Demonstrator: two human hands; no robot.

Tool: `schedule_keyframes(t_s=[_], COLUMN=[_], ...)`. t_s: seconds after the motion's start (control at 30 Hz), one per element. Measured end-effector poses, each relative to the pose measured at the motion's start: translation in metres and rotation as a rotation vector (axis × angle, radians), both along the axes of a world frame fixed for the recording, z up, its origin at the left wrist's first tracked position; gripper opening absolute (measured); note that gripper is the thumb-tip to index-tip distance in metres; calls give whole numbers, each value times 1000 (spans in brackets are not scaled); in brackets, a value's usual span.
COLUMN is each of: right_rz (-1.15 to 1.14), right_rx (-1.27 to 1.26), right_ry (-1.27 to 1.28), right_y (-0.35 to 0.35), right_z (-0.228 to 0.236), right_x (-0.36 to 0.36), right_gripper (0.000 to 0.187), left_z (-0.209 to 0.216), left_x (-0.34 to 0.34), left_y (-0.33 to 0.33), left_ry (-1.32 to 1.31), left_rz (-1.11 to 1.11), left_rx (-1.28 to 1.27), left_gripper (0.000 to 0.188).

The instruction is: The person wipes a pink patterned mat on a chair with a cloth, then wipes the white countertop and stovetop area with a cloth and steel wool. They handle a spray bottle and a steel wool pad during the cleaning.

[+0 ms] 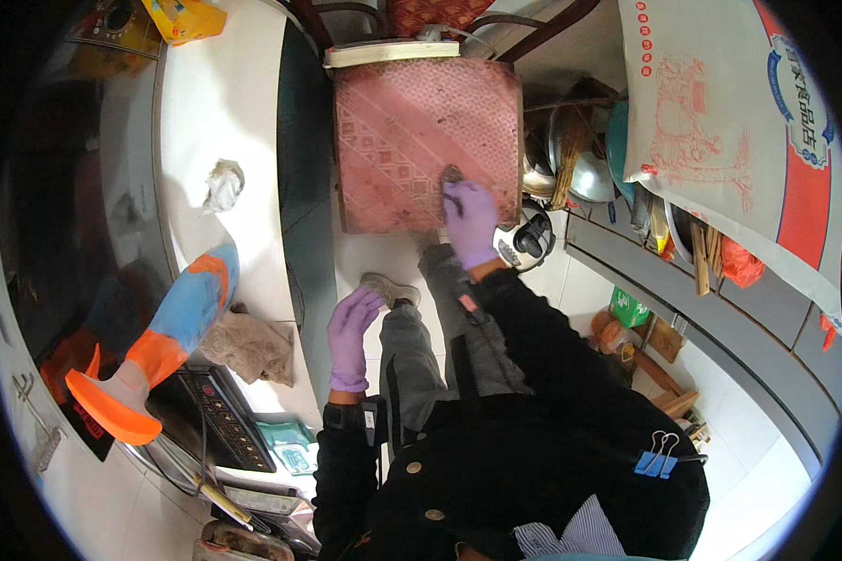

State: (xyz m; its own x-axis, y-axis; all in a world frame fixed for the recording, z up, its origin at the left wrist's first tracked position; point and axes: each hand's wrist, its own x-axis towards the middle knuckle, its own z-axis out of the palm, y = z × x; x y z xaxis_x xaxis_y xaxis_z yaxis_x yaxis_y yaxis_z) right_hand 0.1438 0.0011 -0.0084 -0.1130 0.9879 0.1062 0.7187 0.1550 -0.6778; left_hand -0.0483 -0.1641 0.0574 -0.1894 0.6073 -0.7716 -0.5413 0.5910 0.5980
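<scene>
My right hand (472, 222), in a purple glove, presses a small dark scouring pad (452, 174) onto a pink patterned tabletop (393, 122), near its right side. The fingers are closed round the pad and partly hide it. Dark specks and stains mark the pink surface. My left hand (351, 335), gloved in the same purple, hangs in the air below the near left corner of the tabletop. Its fingers are loosely stretched out, with nothing seen in them.
On the white counter at left are a crumpled white tissue (223, 187), an orange-and-blue spray bottle (168, 346) and a brown cloth (250, 348). Metal pots (585, 164) stand close to the tabletop's right side. A large printed bag (711, 122) lies at far right.
</scene>
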Motion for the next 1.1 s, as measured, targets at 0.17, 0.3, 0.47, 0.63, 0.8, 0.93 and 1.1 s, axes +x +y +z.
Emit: schedule_keyframes(t_s=[0.17,0.3,0.47,0.63,0.8,0.93,1.1], right_rz=[319,337,-172,110,386,161,30], right_rx=[-18,-68,152,128,28,60,293], right_ry=[-66,-135,-131,-108,-149,-335,-86], right_y=[-3,1,45,64,9,67,153], right_z=[-19,-17,-3,-20,-15,-8,-24], right_x=[-68,-22,59,-22,-15,58,10], right_gripper=[22,23,20,22,32,18,19], left_z=[-2,0,5,-6,-22,-38,-58], left_x=[2,3,1,3,13,14,32], left_y=[-3,3,8,16,52,92,139], left_ry=[20,2,18,151,602,1003,1157], left_rz=[-5,-14,7,-50,-323,-645,-813], left_rx=[-83,-11,-7,-22,130,321,332], left_gripper=[37,37,37,38,41,47,56])
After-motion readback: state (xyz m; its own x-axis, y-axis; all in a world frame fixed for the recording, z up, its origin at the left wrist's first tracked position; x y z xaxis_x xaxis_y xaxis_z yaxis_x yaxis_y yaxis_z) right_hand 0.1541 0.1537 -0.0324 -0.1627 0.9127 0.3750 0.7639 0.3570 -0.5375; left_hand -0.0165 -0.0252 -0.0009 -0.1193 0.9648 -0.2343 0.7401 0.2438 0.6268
